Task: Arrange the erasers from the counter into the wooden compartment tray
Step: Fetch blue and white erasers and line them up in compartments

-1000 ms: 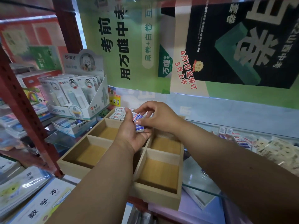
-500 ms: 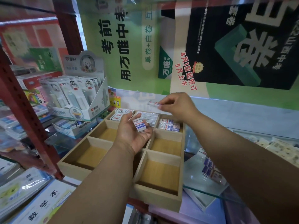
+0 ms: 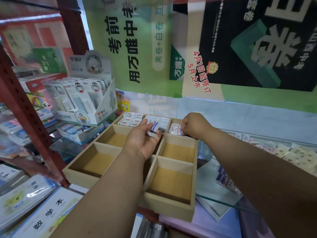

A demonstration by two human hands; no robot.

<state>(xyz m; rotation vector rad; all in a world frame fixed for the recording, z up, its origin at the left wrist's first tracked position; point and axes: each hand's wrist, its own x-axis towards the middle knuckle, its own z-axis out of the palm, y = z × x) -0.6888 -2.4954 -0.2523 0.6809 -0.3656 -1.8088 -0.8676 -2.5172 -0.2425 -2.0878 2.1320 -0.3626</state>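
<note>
The wooden compartment tray (image 3: 171, 211) sits in front of me on the counter. All three of its far compartments hold white erasers: far left (image 3: 131, 120), far middle (image 3: 162, 121), far right (image 3: 175, 128). The nearer compartments show bare wood. My left hand (image 3: 143, 140) hovers palm-up over the tray's middle and holds a small stack of blue-and-white erasers (image 3: 153, 129) in its fingers. My right hand (image 3: 191, 125) reaches down into the far right compartment, fingers curled on an eraser at the top of that pile.
A white display box of carded stationery (image 3: 80, 100) stands left of the tray beside a red shelf post (image 3: 25, 114). A glass counter (image 3: 223, 194) lies to the right, with more packaged erasers (image 3: 224, 180) under it. Notebooks (image 3: 34, 212) lie at lower left.
My right hand took an eraser from the stack in my left hand, lifted it over the tray and has come down into the far right compartment. The left hand stayed nearly still.
</note>
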